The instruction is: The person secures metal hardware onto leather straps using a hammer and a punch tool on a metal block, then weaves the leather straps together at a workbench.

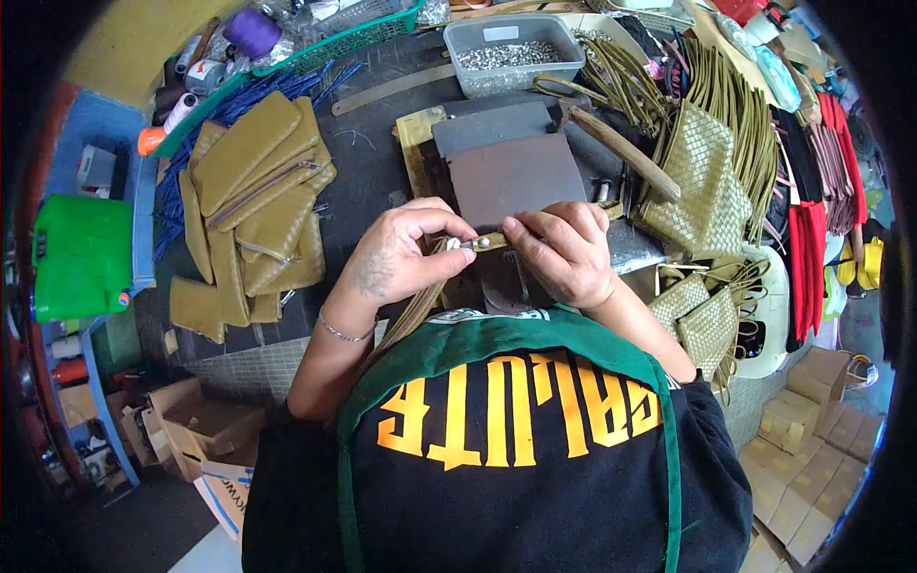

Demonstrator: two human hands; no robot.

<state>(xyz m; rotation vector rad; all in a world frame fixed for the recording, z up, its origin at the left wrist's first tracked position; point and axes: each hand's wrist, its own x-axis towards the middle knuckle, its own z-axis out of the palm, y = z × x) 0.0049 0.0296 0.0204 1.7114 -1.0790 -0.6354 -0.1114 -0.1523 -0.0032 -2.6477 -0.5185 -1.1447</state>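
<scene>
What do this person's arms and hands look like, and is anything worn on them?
The left hand and right hand are gloveless, the forearms bare below short black sleeves. A thin silver-coloured bracelet circles the left wrist. A line tattoo marks the back of the left hand; its design is unclear.

Between the left hand [411, 253] and the right hand [565, 250], the strap [495, 240] is olive. Left of the left hand, the pouches [258, 181] are mustard-olive; far beyond that hand, the spool [252, 34] is purple. Beyond the 2 hands, the slab [516, 177] is dull brown. Right of the right hand, the panel [695, 172] is olive-gold in a basket-weave pattern; farther right, the cloth [809, 263] is red. Bodyward of both hands, the apron [506, 334] is green, the shirt [573, 520] black with yellow-orange lettering [521, 411].
</scene>
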